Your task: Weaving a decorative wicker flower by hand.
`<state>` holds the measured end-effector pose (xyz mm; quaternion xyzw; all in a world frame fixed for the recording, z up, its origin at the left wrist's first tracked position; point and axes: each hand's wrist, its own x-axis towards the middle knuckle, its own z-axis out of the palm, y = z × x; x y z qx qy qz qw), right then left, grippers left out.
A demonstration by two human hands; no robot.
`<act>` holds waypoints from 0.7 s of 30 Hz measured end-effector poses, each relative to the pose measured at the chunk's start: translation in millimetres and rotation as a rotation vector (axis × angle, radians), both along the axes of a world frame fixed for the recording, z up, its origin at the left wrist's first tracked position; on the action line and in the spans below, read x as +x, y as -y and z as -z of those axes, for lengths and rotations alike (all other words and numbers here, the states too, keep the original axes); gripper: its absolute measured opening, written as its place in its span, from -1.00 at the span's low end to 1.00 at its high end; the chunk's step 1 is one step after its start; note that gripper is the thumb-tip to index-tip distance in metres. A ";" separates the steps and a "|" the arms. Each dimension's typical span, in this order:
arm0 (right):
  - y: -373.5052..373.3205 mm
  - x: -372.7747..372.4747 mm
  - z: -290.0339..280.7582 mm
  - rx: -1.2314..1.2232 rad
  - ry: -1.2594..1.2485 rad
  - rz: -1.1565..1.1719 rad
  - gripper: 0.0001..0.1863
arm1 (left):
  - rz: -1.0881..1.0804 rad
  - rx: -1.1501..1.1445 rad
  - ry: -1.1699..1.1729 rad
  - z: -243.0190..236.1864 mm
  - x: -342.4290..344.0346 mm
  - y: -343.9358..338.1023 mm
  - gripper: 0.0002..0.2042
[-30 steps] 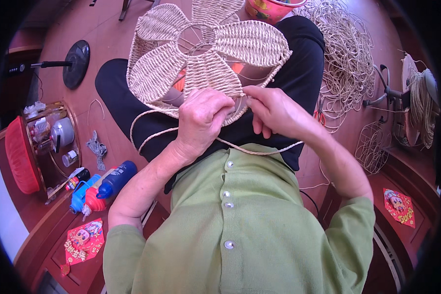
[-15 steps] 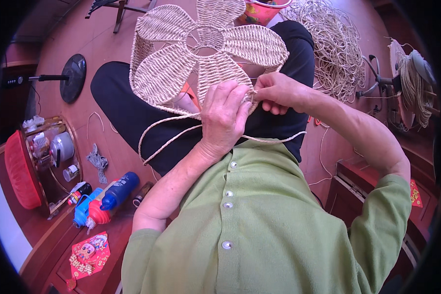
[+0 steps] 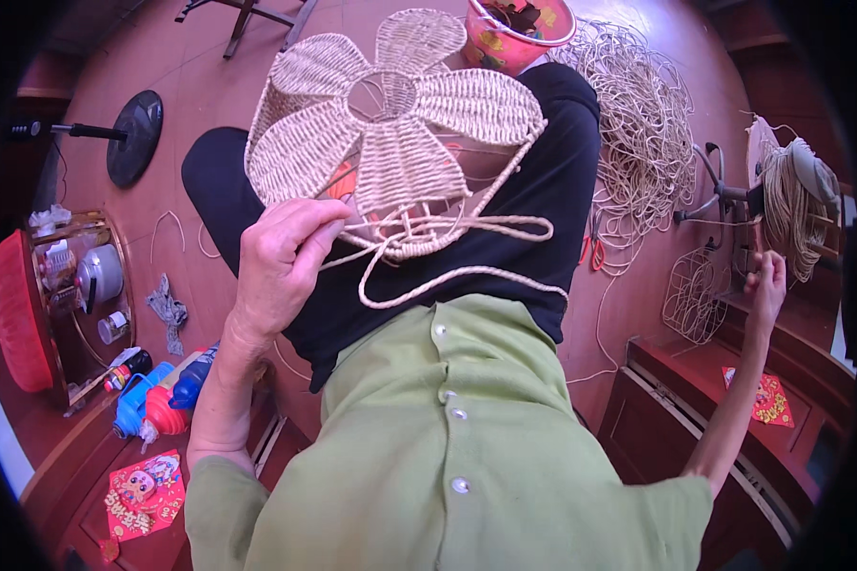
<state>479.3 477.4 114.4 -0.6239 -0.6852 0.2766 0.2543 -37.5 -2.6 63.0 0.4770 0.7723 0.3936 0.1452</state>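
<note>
A beige, flower-shaped frame piece of woven straw-like cord (image 3: 409, 162) rests on the person's lap (image 3: 557, 171), its petalled face upward. Five rounded, closely ribbed petals spread from an open central ring, pointing to 1, 3, 5, 8 and 10 o'clock. A cord-wrapped rim (image 3: 514, 173) curves outside them from 3 towards 6 o'clock, with open gaps between the petals. Below the 5 o'clock petal, several strands cross loosely near the rim. From there, a pale, twisted working cord (image 3: 486, 270) forms a narrow loop towards 3 o'clock, while a slack, wavy length trails towards 4 o'clock.
</note>
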 end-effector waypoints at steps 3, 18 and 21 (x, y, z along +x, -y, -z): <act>122.3 -172.7 18.1 -0.151 -0.172 -0.488 -0.50 | -0.032 -0.079 0.103 6.2 -13.9 -1.7 -0.86; 258.3 -280.6 90.3 -1.188 -1.014 -0.403 -0.58 | -0.133 -0.061 0.302 29.2 -8.7 17.6 -0.83; 260.1 -277.0 84.9 -1.614 -1.495 -0.388 -0.63 | -0.064 -0.081 0.190 27.8 -5.1 17.9 -0.81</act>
